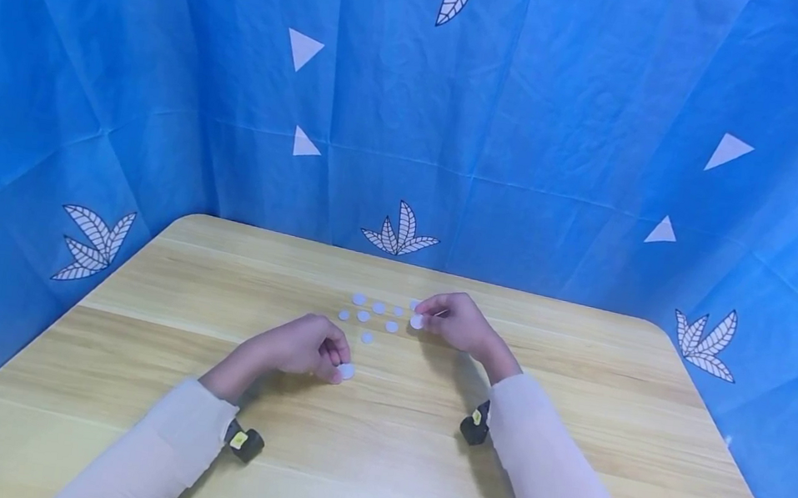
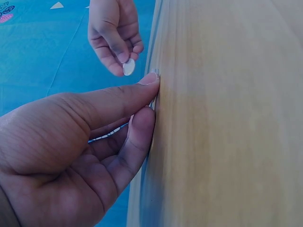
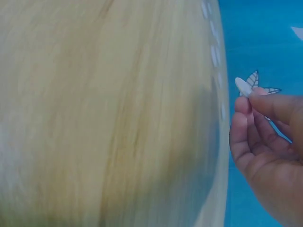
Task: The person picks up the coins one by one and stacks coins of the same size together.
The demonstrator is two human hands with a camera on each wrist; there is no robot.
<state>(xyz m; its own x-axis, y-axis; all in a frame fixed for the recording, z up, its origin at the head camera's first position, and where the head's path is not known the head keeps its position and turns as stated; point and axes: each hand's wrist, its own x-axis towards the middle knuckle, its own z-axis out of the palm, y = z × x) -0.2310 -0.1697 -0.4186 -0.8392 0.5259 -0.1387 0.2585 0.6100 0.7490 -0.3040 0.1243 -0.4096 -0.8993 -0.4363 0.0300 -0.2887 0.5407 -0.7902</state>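
My left hand is low over the wooden table and pinches a pale, silvery coin between thumb and fingers. In the left wrist view only a thin edge of that coin shows at the fingertips, close to the tabletop. Farther back and to the right, my right hand holds another round coin by its edge, raised off the table. Between and beyond the hands, several similar flat discs lie loosely grouped, some larger than others. One pale disc is partly hidden behind the right fingers.
The light wooden table has rounded far corners. Blue curtains printed with white leaves and triangles hang behind it and along both sides. A small black device is strapped at the left wrist, another at the right.
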